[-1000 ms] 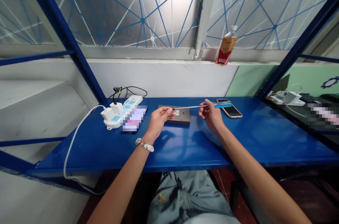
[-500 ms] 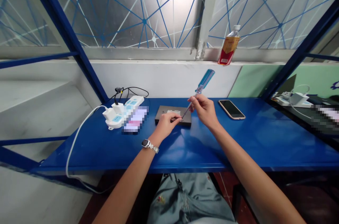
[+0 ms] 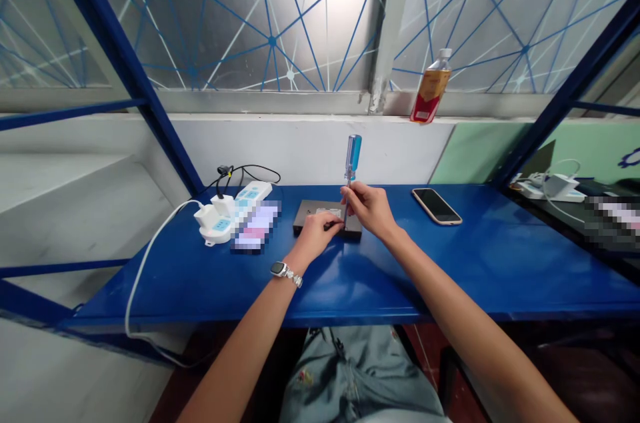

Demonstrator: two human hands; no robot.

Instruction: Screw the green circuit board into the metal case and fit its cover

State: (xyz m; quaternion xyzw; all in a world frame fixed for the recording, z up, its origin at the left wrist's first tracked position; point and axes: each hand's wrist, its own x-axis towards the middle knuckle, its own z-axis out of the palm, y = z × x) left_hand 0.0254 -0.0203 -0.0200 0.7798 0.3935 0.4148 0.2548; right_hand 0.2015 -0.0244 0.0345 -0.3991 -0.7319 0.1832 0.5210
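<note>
A screwdriver (image 3: pixel 353 155) with a clear blue handle stands almost upright, and my right hand (image 3: pixel 371 207) pinches it by the shaft. Its tip comes down at the front right part of a flat dark box (image 3: pixel 305 211) with a pale label on top. Over that box, my left hand (image 3: pixel 316 235) has thumb and forefinger closed together beside the screwdriver's tip. What those fingers hold, if anything, is too small to make out. A watch with a metal band (image 3: pixel 287 272) is on the left wrist.
A white power strip (image 3: pixel 255 193) with plugs and a phone with a blurred screen (image 3: pixel 256 226) lie to the left. On the right is a dark-screened phone (image 3: pixel 437 206). A drink bottle (image 3: pixel 431 86) stands on the window ledge. The blue table's front edge (image 3: pixel 350 318) runs below my forearms.
The screwdriver has swung from a rightward lean to nearly upright, and my right hand has shifted left with it. My left hand stays at almost the same spot on the box.
</note>
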